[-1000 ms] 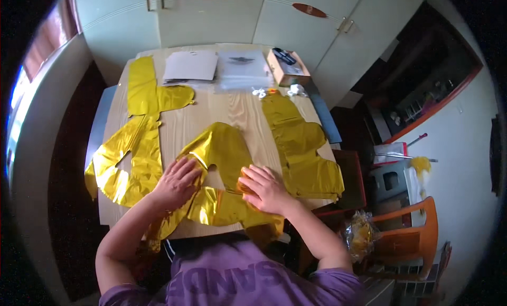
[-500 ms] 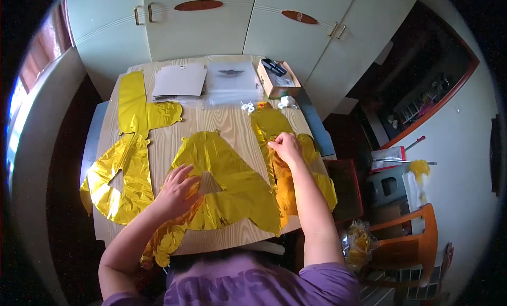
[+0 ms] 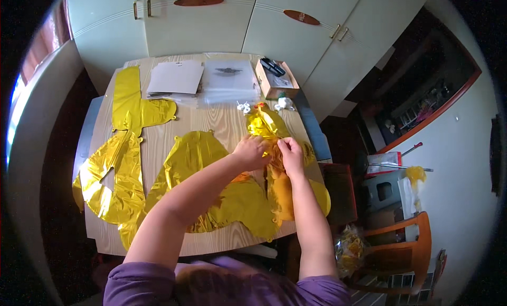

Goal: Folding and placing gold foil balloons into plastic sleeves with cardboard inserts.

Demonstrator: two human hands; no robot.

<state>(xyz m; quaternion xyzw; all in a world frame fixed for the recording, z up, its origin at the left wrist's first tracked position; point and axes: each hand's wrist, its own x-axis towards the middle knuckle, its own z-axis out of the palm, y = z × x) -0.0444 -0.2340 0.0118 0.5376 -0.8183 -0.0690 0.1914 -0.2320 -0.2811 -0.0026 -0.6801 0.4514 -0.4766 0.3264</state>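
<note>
Uninflated gold foil balloons lie flat over the table (image 3: 232, 116). At the right of it, my left hand (image 3: 252, 152) and my right hand (image 3: 291, 154) meet on one crumpled gold foil balloon (image 3: 262, 122). My right thumb and fingers pinch its foil. The left fingers are curled onto the same foil, their tips partly hidden. Beneath my left forearm spreads another gold foil balloon (image 3: 193, 150), wide at its near end. A gold balloon with a hole in it (image 3: 129, 163) lies at the left, below an angular gold one (image 3: 127, 97).
Along the table's far edge are a stack of white cards (image 3: 175, 78), clear plastic bags (image 3: 228, 85) and a wooden box (image 3: 278, 89) holding black items. Small white pieces (image 3: 243, 107) lie before them. A wooden chair (image 3: 396, 250) stands at the right; cabinets (image 3: 200, 29) line the back.
My left hand has moved from the middle balloon across to the right one, joining my right hand. The foil at the far end of that balloon is now bunched up and raised.
</note>
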